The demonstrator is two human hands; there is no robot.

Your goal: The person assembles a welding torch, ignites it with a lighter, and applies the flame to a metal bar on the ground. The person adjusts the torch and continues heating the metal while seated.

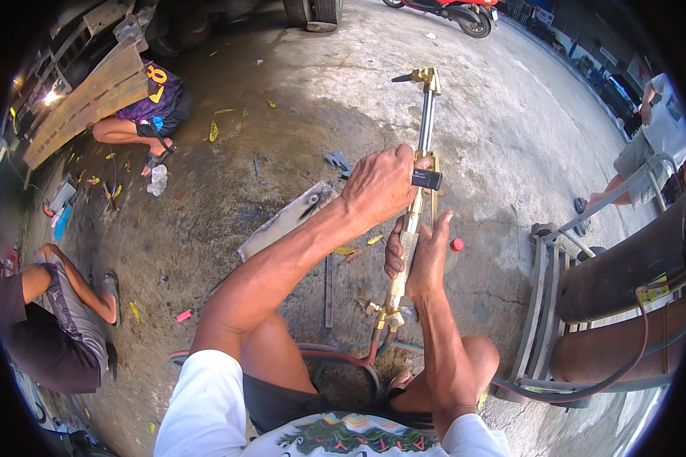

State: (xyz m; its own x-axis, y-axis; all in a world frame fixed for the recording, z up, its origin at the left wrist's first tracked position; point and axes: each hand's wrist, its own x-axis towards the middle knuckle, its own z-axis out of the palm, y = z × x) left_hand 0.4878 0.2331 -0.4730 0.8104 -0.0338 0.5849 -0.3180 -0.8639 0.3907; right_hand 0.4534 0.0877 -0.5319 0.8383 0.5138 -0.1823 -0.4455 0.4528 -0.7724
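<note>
A brass cutting torch point(408, 242) stands nearly upright in front of me, its angled head and dark nozzle at the top pointing left. My left hand point(383, 181) is closed round its upper part, just under the steel tubes. Beside those fingers sits a small black rectangular piece point(427, 179); whether it is fixed to the torch or held, I cannot tell. Lower down, my right hand point(425, 255) wraps the ribbed handle with the thumb pointing up. Red and green hoses point(373, 352) leave the brass valves at the bottom. No flame shows at the nozzle.
Two gas cylinders point(613, 266) lie on a metal cart point(543, 312) at right. A red-capped bottle point(455, 250) stands beyond my right hand; a flat metal plate point(282, 221) lies left. People crouch at left, one near a bright welding spark point(51, 97). Another person point(659, 126) is at right.
</note>
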